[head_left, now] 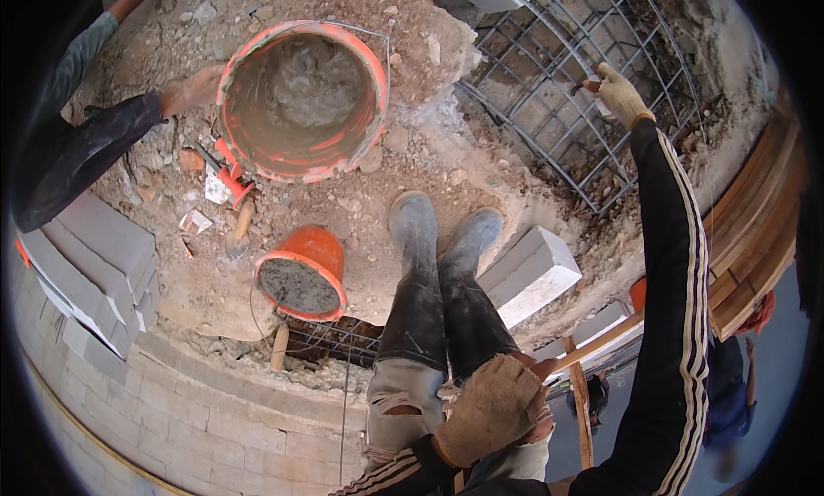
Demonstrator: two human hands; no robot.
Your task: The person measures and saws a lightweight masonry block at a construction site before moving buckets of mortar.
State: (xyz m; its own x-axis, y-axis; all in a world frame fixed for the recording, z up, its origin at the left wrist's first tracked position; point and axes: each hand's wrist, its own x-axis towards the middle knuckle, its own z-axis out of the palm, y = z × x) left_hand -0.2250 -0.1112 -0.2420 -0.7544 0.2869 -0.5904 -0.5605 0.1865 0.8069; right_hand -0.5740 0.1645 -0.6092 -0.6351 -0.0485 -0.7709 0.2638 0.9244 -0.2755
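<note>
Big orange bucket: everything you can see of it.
The big orange bucket looks like plastic: round and wide-mouthed, with a thin wire handle swung to the rim's upper-right side. Wet grey mortar lies inside, swirled on top; smears coat the inner wall and streak the rim. It sits mouth up on rubbly ground, ahead of the wearer's boots. A co-worker's bare hand is at its left rim, apparently touching. Its base is hidden.

Rebar [571, 110] lies beneath the right hand [620, 96]; left of it, mortar [309, 80] sits in a tub [378, 71]. Ahead of the left hand [489, 410] lies a block [530, 277]; ahead-left, a bucket [319, 244].
</note>
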